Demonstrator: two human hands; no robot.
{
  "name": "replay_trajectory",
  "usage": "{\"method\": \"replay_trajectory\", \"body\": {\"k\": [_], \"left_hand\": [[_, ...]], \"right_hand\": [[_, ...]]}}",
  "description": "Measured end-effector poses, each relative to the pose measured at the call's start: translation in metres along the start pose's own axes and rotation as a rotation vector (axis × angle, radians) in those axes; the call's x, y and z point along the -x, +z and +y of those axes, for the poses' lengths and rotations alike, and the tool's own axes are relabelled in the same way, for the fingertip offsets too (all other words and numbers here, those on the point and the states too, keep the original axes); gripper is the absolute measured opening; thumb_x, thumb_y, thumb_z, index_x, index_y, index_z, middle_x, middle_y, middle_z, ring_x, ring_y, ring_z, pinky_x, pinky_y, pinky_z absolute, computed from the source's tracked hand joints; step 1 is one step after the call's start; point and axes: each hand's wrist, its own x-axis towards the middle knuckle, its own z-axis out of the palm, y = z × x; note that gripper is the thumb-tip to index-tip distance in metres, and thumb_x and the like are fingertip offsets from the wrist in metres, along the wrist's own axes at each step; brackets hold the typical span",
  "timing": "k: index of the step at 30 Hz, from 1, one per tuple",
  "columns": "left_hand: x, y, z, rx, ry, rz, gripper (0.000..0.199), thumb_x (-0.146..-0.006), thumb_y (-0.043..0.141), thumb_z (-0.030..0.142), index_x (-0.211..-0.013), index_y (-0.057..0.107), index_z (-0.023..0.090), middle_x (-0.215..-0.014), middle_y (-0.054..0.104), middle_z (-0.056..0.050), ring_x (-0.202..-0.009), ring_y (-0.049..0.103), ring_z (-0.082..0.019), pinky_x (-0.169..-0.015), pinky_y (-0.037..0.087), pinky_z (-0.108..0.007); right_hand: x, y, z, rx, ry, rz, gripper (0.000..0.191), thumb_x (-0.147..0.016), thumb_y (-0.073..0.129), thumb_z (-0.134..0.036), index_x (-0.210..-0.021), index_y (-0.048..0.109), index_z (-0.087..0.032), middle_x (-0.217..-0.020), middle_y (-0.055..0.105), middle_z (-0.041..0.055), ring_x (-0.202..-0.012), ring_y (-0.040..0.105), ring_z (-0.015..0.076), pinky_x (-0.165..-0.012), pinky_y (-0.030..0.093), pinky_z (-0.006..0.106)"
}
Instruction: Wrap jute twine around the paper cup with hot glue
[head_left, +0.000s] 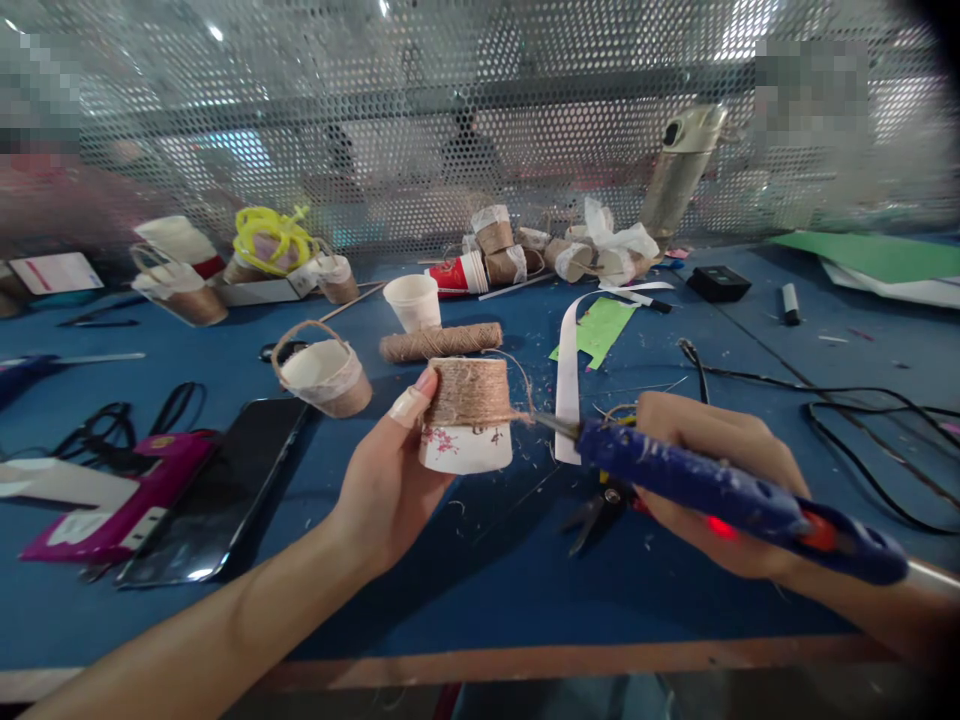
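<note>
An upside-down paper cup (469, 448) with a pink floral print is held in my left hand (394, 470), whose thumb has a bandage. Brown twine (471, 392) wraps the half of the cup nearer its base. My right hand (712, 470) grips a blue glue gun (697, 480), its metal nozzle pointing left at the twine strand beside the cup. Behind the cup lies a roll of twine (441, 342), next to an upright white cup (412, 302). A small basket with a twine handle (326, 375) stands to the left.
Black scissors (592, 518) lie below the glue gun. A white strip (568, 385) and green paper (604, 325) are behind it. A phone (221, 490) and magenta device (139, 495) lie left. Cables (832, 395) run along the right; finished baskets and a bottle (682, 175) line the back.
</note>
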Motion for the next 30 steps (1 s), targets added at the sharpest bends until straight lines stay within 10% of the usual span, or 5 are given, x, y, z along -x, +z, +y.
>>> {"method": "replay_trajectory", "body": {"k": [11, 30], "left_hand": [[0.003, -0.002, -0.012, -0.027, -0.071, -0.293, 0.027, -0.092, 0.075, 0.043, -0.106, 0.084, 0.022, -0.109, 0.085, -0.003, -0.102, 0.077, -0.023, -0.086, 0.059, -0.028], [0.001, -0.003, -0.012, -0.190, 0.066, -0.127, 0.029, -0.091, 0.077, 0.045, -0.107, 0.077, 0.020, -0.109, 0.081, -0.007, -0.101, 0.073, -0.026, -0.085, 0.055, -0.033]], "right_hand": [[-0.005, 0.021, 0.010, -0.190, 0.245, 0.041, 0.036, -0.084, 0.088, -0.030, -0.113, 0.069, -0.034, -0.099, 0.076, -0.0036, -0.072, 0.068, 0.0158, -0.074, 0.060, 0.033], [-0.010, 0.015, -0.003, -0.436, 0.336, -0.015, 0.020, -0.087, 0.084, -0.020, -0.085, 0.065, -0.027, -0.086, 0.073, -0.0038, -0.075, 0.068, 0.0138, -0.074, 0.058, 0.029]]}}
